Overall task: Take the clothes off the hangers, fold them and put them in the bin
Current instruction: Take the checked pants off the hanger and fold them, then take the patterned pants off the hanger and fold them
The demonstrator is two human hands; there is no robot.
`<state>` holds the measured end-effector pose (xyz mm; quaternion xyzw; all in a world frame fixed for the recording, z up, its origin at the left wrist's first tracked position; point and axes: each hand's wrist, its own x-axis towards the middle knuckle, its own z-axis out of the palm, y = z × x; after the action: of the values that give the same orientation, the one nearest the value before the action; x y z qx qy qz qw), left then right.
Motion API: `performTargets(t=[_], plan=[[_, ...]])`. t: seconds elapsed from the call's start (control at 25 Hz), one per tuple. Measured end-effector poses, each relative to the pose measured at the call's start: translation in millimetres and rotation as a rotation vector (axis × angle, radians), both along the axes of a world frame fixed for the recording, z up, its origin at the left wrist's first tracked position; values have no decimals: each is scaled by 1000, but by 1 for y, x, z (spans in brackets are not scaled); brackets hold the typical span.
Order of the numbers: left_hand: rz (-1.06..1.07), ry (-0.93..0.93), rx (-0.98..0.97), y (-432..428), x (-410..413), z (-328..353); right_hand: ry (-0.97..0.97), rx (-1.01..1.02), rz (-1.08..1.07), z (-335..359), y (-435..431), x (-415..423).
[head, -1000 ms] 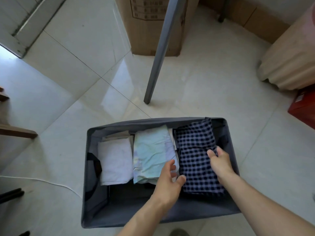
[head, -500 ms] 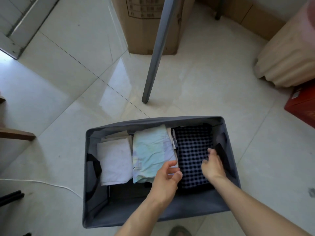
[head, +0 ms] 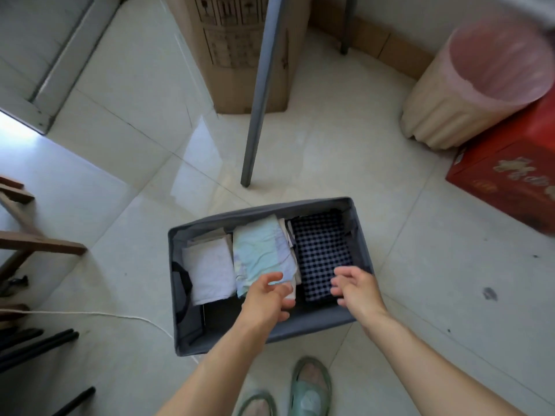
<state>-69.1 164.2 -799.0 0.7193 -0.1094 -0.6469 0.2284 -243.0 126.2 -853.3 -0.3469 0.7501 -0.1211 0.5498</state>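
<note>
The pale tiled floor [head: 126, 205] carries the grey fabric bin [head: 258, 213], a cardboard box [head: 234, 55] and grey post [head: 259, 100] beyond it, a beige wastebasket [head: 444, 115] beside a red box [head: 510, 181], and a white cord [head: 90, 313].

No word or number can be read. The cardboard box [head: 240, 55] bears a row of small black handling signs in square frames near its top, and under them a black ruled panel with lines of print, all too small and blurred to make out. The red box [head: 510, 181] carries gold marks along its side that may be characters or ornament, too smeared to tell
</note>
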Motion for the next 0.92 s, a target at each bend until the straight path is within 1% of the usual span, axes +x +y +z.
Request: performTargets(t=[0.12,0.36,0.48,0.64,0.8,0.92], plan=[[39,37,-28,-1,0,62,-64,-44,-45,80,0,-4],[87,121,-161,-12,-14,190,-187,-223,-18,236,-9,4],[74,165,-238,-9,-28,258,-226,-296,-69,307,-1,-1],[-62,239,-372,-2,-55,347,-215,-427,-103,415,20,-26],[-244,303,-514,12,-88,444,-117,-569,-88,525,56,-62],[-442,323,-625,28,-116,511,-38,-662,-108,594,93,-90]])
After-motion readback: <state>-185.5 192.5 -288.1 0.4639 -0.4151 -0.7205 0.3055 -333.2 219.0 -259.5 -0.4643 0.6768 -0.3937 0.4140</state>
